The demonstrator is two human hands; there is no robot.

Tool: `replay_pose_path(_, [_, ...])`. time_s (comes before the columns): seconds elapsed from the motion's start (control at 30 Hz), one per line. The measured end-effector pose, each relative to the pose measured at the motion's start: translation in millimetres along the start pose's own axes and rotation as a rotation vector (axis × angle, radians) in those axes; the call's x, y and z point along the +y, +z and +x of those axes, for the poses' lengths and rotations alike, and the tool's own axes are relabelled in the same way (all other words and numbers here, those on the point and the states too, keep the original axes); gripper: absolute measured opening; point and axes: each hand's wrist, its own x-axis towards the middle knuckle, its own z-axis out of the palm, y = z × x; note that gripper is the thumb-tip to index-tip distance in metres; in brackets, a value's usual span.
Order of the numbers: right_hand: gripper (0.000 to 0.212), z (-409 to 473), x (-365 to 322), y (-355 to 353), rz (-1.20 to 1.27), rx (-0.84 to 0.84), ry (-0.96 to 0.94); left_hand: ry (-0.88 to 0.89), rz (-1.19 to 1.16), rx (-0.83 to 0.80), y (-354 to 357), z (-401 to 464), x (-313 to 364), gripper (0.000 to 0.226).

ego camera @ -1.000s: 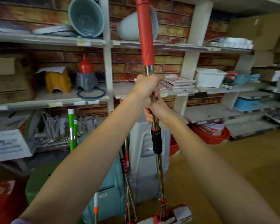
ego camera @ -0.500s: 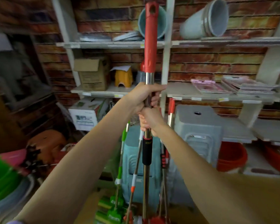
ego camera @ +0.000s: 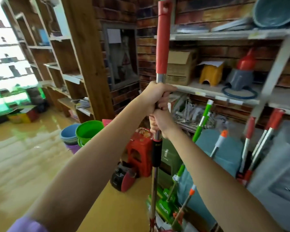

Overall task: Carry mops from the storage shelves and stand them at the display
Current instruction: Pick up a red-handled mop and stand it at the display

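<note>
1. The mop stands upright at the centre of the view, its red handle running up toward 12 o'clock and its steel shaft down toward 6 o'clock.
2. The left hand has its fingers clenched round the steel shaft just under the red grip; the right hand grasps the shaft directly below, touching the left.
3. The floor is glossy tan and fills the 7 to 9 o'clock side, catching bright reflections.
4. A brick wall backs white shelves from 1 to 3 o'clock.
5. Green-handled mops and red-handled mops lean at 3 to 5 o'clock.
6. A green bucket and a red stool sit on the floor just left of the shaft.
</note>
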Motion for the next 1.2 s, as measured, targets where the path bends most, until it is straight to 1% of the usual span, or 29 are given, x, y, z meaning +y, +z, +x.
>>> replay_pose_path(0.13, [0.044,18.8,11.0,61.8,-0.022,-0.097,0.017,-0.015,-0.016,0.113,-65.9,-16.7,-1.9,0.050])
replay_pose_path(0.27, [0.036,38.2,21.6,128.6,-0.053,-0.149,0.072,-0.016,-0.040,0.168,-138.9,-32.9,-6.2,0.049])
replay_pose_path(0.3, [0.038,42.8,23.6,144.6,-0.057,-0.179,0.084,-0.017,-0.041,0.174,-156.9,-36.5,-7.1,0.050])
replay_pose_path(0.4, [0.053,51.7,28.3,188.2,-0.069,-0.275,0.103,-0.011,-0.033,0.184,-205.6,-46.4,-10.8,0.050])
replay_pose_path(0.47, [0.055,59.0,32.5,218.6,-0.068,-0.307,0.096,0.001,-0.034,0.187,-237.8,-51.4,-12.8,0.050])
replay_pose_path(0.53, [0.055,67.2,37.8,243.8,-0.056,-0.312,0.099,0.003,-0.030,0.175,-264.3,-56.4,-14.4,0.051])
replay_pose_path(0.63, [0.062,80.8,49.1,286.7,-0.064,-0.293,0.104,-0.009,-0.049,0.162,-307.2,-65.2,-18.3,0.051])
replay_pose_path(0.67, [0.060,85.6,54.0,306.9,-0.067,-0.306,0.112,-0.007,-0.049,0.172,-327.4,-69.5,-20.1,0.051])
replay_pose_path(0.73, [0.050,92.0,57.9,321.9,-0.086,-0.314,0.121,0.001,-0.039,0.190,-340.5,-75.8,-20.0,0.050])
replay_pose_path(0.8, [0.045,101.7,63.2,348.3,-0.108,-0.327,0.123,0.012,-0.031,0.214,-364.7,-82.5,-18.5,0.049])
replay_pose_path(0.93, [0.046,118.8,66.4,395.7,-0.071,-0.358,0.104,0.027,-0.038,0.260,-414.2,-90.5,-16.0,0.050])
replay_pose_path(1.03, [0.042,140.6,73.6,429.4,-0.072,-0.379,0.085,0.040,-0.029,0.286,-451.4,-88.9,-17.6,0.050])
replay_pose_path(1.2, [0.038,184.5,94.9,488.9,-0.097,-0.439,0.106,0.036,-0.019,0.349,-525.2,-78.4,-31.1,0.051])
